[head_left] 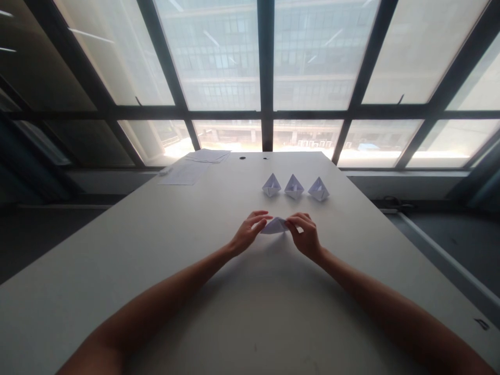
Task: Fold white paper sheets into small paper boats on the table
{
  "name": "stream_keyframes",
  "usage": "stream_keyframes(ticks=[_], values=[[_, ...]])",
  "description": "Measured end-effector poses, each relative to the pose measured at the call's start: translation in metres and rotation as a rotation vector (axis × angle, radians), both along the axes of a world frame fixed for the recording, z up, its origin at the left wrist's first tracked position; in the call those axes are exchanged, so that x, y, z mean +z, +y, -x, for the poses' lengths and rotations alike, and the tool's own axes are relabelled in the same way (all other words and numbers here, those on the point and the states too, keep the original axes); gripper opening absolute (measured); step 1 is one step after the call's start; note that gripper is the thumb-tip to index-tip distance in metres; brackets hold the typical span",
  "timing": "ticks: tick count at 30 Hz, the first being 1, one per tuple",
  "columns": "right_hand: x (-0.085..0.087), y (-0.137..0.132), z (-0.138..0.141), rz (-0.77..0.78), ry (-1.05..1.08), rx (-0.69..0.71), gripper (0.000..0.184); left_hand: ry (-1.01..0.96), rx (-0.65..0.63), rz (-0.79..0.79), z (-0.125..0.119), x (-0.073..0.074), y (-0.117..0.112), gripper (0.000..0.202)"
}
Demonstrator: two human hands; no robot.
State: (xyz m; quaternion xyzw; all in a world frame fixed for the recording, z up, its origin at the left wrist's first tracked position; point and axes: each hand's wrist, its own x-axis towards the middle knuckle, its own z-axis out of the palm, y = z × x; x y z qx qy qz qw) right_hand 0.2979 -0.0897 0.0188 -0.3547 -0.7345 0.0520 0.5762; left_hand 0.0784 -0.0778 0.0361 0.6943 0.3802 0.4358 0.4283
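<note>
Pinching folded white paper (275,226) between left hand (247,233) and right hand (305,237); hard squeeze could crush creases.

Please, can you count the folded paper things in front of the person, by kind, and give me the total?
Paper boats: 3
Folded paper piece between the left hand and the right hand: 1
Total: 4
</note>
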Motion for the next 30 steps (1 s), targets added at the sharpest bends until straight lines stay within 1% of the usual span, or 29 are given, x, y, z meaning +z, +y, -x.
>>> stream_keyframes(ticks=[1, 3, 5, 6, 9, 13, 15, 19, 22, 24, 28, 30], values=[[0.002, -0.002, 0.002, 0.045, 0.05, 0.016, 0.013, -0.018, -0.056, 0.006, 0.0, 0.001, -0.001, 0.045], [0.006, -0.005, 0.005, 0.147, 0.126, 0.066, 0.013, -0.068, -0.163, 0.112, 0.001, 0.001, -0.002, 0.05], [0.008, -0.007, 0.009, 0.246, 0.185, 0.128, 0.012, -0.104, -0.218, 0.212, 0.001, 0.0, -0.004, 0.053], [0.007, -0.007, 0.01, 0.291, 0.217, 0.157, 0.012, -0.122, -0.227, 0.232, 0.0, -0.001, -0.005, 0.053], [0.002, -0.004, 0.013, 0.408, 0.306, 0.22, 0.013, -0.175, -0.222, 0.23, -0.002, 0.0, -0.009, 0.05], [-0.003, 0.001, 0.014, 0.495, 0.318, 0.263, 0.01, -0.158, -0.207, 0.271, -0.007, 0.001, -0.012, 0.044], [0.0, 0.0, 0.015, 0.483, 0.292, 0.274, 0.007, -0.179, -0.2, 0.313, -0.008, 0.0, -0.013, 0.043], [0.012, -0.009, 0.016, 0.339, 0.232, 0.247, 0.012, -0.3, -0.193, 0.449, -0.009, 0.0, -0.015, 0.041], [0.017, -0.014, 0.016, 0.289, 0.198, 0.231, 0.012, -0.337, -0.201, 0.51, -0.008, 0.002, -0.017, 0.041], [0.015, -0.015, 0.016, 0.266, 0.152, 0.193, 0.012, -0.313, -0.194, 0.486, -0.008, 0.001, -0.016, 0.041], [0.004, -0.012, 0.015, 0.185, 0.037, 0.067, 0.016, -0.238, -0.125, 0.431, -0.008, -0.004, -0.012, 0.045], [-0.001, -0.01, 0.017, 0.191, 0.022, 0.032, 0.011, -0.216, -0.093, 0.413, -0.009, -0.007, -0.011, 0.047]])
